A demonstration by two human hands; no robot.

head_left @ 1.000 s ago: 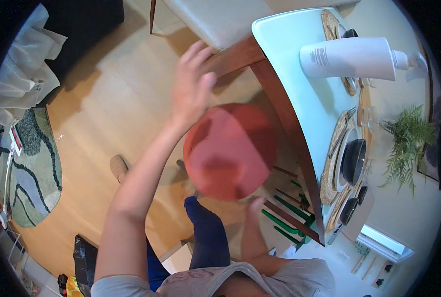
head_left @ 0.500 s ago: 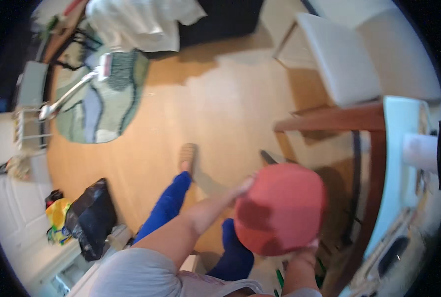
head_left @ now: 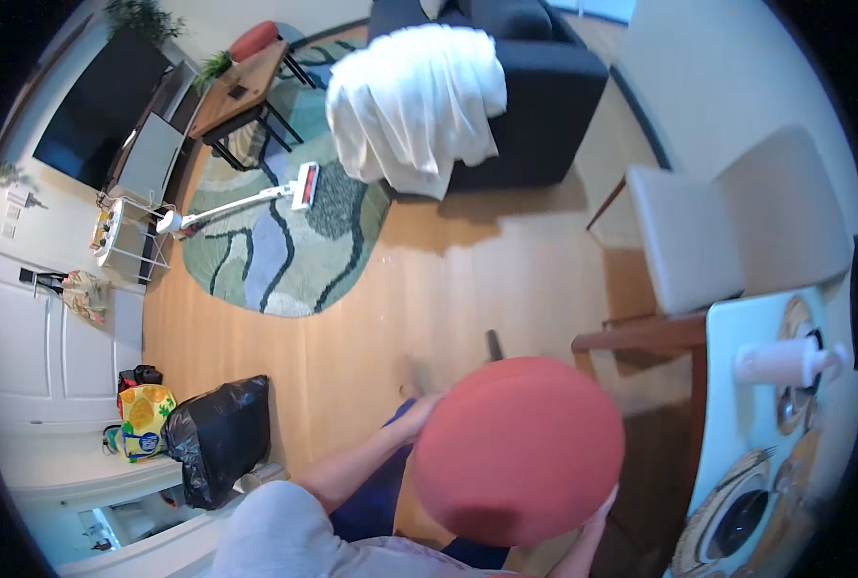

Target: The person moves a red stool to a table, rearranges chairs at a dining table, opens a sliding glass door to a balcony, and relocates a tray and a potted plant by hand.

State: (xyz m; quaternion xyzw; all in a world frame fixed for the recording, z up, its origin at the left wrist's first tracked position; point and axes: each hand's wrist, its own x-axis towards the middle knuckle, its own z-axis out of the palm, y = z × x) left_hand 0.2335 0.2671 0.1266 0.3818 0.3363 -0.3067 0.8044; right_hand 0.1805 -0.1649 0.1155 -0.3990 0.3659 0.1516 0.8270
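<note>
A round red padded stool (head_left: 520,448) is held up in front of my body, its cushioned top facing me. My left hand (head_left: 423,416) is closed on its left edge, with the fingers mostly hidden behind the rim. At the lower right edge my right hand (head_left: 597,512) grips the same stool, and its fingers are partly hidden too. A short dark bar (head_left: 493,345), perhaps a leg, juts out past the stool's far side.
To the right stands a dining table (head_left: 727,385) with placemats and a white bottle, a pale chair (head_left: 699,231) behind it. A cordless vacuum (head_left: 255,197) lies on the green rug (head_left: 289,260). Ahead is a dark sofa (head_left: 544,106); at left, a black bag (head_left: 222,433).
My view has tilted up, bringing in more of the far room. The stool stays in both hands and now sits lower and slightly left in view. My feet have shifted.
</note>
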